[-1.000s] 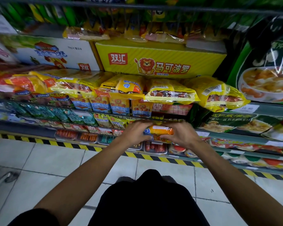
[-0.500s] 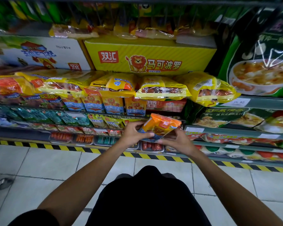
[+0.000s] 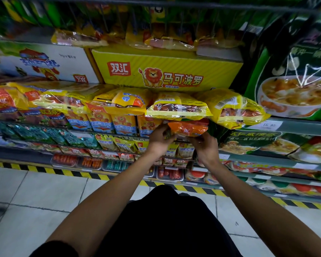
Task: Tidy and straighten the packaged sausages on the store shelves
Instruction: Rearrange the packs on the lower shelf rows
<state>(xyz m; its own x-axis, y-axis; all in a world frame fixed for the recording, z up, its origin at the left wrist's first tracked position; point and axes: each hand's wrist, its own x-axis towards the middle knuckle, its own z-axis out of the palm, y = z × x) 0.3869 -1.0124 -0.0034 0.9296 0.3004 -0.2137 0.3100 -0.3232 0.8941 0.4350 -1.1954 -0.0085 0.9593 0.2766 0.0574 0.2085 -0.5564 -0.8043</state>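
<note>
Both hands are holding one orange sausage packet (image 3: 188, 128) up at the shelf front, just under the row of yellow sausage bags. Left hand (image 3: 160, 139) is gripping the packet's left end, fingers curled around the edge. Right hand (image 3: 205, 145) is gripping the packet's lower right side from below, thumb and fingers wrapping it. Packet is lying roughly flat, long side across, red logo facing the camera, its top edge touching or just beneath the middle yellow sausage bag (image 3: 178, 106). Cannot tell whether the packet is resting on the shelf or only in the hands.

More yellow bags are sitting to each side: one tilted bag with a barcode (image 3: 232, 110) on the right, one with a round blue-and-white label (image 3: 124, 102) on the left. Upright lion-print sausage packs (image 3: 122, 124) are standing in a row behind and left of the held packet. Above them a yellow carton with a lion picture (image 3: 165, 73) is sitting on the bags, with a white carton (image 3: 43, 64) beside it on the left.

Lower shelf is carrying small yellow-green sausage packs (image 3: 124, 144) and teal packs (image 3: 50, 135). Clear trays of red sausages (image 3: 170, 173) are lying on the bottom tier near the black-and-yellow floor tape (image 3: 72, 172). Green soup-mix bags (image 3: 293, 84) are filling the right section, price tag (image 3: 269, 125) below them.
</note>
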